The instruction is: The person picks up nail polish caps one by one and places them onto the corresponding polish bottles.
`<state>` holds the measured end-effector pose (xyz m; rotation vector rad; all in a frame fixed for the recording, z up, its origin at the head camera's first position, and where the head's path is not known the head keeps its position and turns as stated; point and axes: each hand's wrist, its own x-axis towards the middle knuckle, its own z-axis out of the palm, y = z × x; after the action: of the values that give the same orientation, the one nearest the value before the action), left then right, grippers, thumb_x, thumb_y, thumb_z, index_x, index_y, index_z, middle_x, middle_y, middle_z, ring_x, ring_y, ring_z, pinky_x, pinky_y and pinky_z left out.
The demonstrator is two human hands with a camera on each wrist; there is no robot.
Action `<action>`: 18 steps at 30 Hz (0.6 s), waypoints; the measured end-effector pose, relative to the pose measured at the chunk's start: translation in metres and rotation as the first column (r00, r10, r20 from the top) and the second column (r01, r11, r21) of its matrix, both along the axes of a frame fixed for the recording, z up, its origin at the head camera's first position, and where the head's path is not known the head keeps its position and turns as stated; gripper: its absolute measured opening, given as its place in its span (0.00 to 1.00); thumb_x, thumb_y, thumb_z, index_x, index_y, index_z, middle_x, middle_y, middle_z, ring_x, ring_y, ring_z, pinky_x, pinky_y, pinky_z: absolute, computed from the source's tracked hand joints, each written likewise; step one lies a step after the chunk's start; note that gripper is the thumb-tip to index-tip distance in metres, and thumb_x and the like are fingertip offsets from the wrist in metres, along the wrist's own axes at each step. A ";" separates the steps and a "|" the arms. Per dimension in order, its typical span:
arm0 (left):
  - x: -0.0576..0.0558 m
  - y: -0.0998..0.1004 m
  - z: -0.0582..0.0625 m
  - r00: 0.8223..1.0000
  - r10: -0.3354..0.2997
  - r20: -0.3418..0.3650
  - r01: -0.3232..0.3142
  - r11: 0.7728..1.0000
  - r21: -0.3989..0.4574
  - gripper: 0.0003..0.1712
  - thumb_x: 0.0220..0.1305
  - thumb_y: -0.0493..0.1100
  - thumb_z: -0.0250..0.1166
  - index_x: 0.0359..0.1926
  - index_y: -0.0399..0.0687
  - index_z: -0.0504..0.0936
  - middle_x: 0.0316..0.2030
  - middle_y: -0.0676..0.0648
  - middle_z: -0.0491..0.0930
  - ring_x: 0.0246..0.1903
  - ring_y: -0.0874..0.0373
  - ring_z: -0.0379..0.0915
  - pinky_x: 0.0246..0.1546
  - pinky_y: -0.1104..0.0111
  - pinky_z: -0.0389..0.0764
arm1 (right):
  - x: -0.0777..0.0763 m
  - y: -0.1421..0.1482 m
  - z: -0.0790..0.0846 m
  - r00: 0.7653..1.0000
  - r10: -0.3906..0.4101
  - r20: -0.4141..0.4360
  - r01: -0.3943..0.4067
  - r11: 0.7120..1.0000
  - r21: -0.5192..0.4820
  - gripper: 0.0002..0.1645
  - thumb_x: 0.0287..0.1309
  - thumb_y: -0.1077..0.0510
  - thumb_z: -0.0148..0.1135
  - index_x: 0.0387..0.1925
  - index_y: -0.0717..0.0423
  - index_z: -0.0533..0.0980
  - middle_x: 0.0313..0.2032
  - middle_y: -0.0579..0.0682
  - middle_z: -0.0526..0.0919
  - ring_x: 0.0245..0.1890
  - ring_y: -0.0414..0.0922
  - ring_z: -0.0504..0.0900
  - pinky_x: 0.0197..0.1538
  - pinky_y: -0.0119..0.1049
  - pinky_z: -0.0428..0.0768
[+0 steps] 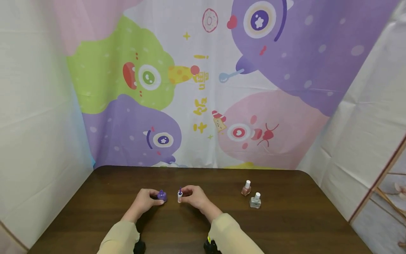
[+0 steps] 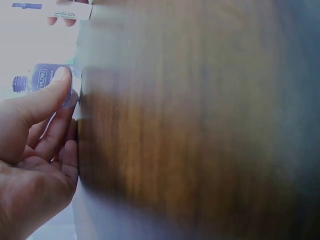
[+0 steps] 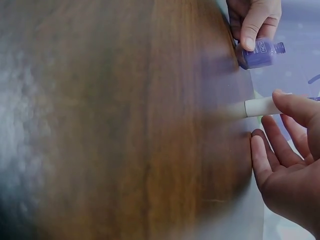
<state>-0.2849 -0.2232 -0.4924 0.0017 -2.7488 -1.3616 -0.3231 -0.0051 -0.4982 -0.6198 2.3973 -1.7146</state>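
Near the middle of the table, my left hand grips a small bottle of purple nail polish between thumb and fingers. The bottle stands upright, and its bare threaded neck shows in the left wrist view. A short gap to the right, my right hand pinches the white nail polish cap. The cap's wide end sits at the tabletop, and its purple-coated brush points upward. Cap and bottle are apart.
Right of my hands, a pinkish-brown nail polish bottle and a clear or pale grey one stand with white caps on. The dark wooden table ends at a cartoon-printed curtain behind.
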 end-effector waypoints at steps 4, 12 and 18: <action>0.000 -0.001 -0.001 1.000 0.001 -0.007 -0.001 1.000 0.007 0.19 0.45 0.36 0.75 0.38 0.30 0.83 0.39 0.38 0.82 0.45 0.43 0.75 0.46 0.53 0.75 | -0.001 -0.001 0.000 0.999 -0.024 -0.023 0.025 0.999 0.031 0.15 0.43 0.66 0.72 0.37 0.66 0.81 0.35 0.54 0.83 0.35 0.41 0.76 0.40 0.31 0.75; 0.000 0.000 -0.001 1.000 0.004 0.001 -0.004 1.000 0.003 0.19 0.45 0.36 0.75 0.39 0.30 0.82 0.39 0.37 0.82 0.46 0.42 0.74 0.48 0.52 0.74 | 0.002 0.000 0.000 0.999 -0.049 -0.015 0.050 0.996 0.072 0.14 0.44 0.64 0.73 0.36 0.62 0.81 0.35 0.50 0.83 0.37 0.41 0.76 0.43 0.34 0.75; 0.001 0.001 0.001 1.000 -0.002 0.006 0.002 1.000 -0.007 0.20 0.45 0.36 0.75 0.39 0.30 0.82 0.40 0.37 0.81 0.48 0.40 0.73 0.49 0.50 0.73 | 0.005 0.005 0.004 0.998 -0.046 -0.034 0.048 0.997 0.067 0.13 0.44 0.64 0.72 0.35 0.62 0.81 0.34 0.51 0.83 0.37 0.42 0.76 0.41 0.33 0.75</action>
<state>-0.2838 -0.2226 -0.4910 0.0027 -2.7592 -1.3548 -0.3185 -0.0005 -0.4942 -0.5904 2.4999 -1.6452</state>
